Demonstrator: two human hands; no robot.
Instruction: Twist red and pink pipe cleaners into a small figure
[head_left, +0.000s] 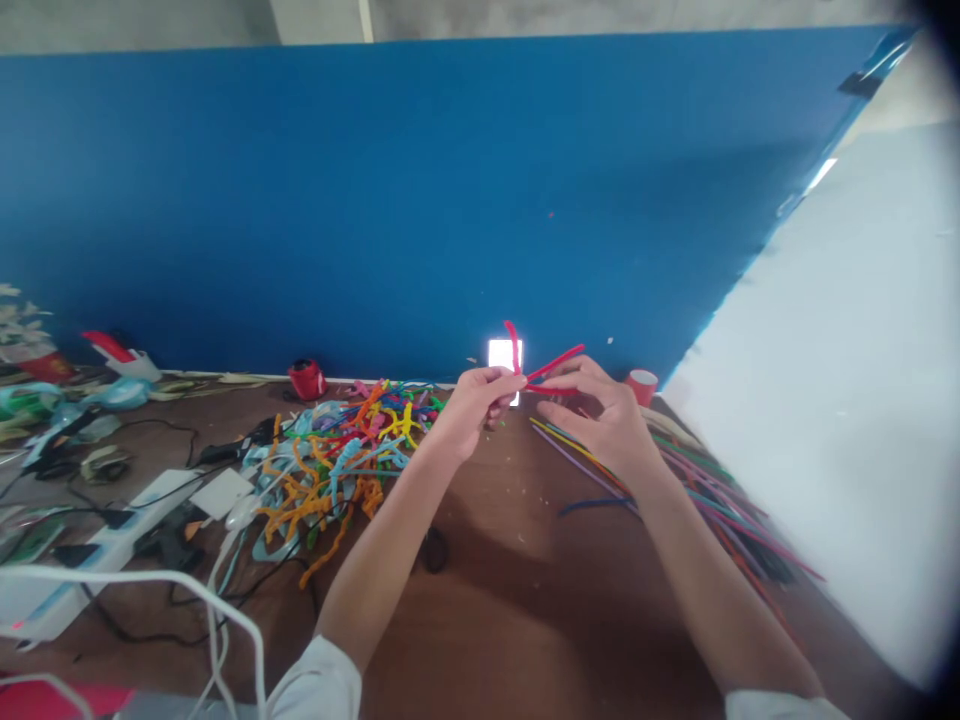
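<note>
Red pipe cleaners (556,361) are held up in front of me over the far part of the table. They meet at one spot, with one arm pointing up and others reaching right. At that meeting spot my left hand (474,405) is closed, pinching them between thumb and fingers. My right hand (606,415) is bent around the lower red arm, its fingers closed on that strand. Whether the red arms are one bent piece or several twisted together, I cannot tell.
Left of my hands lies a heap of bent, colourful pipe cleaners (352,450). Straight pipe cleaners (739,510) lie to the right, beside a red tape roll (642,386). A white power strip (105,560) with cables sits left. Behind stands a blue partition (420,200).
</note>
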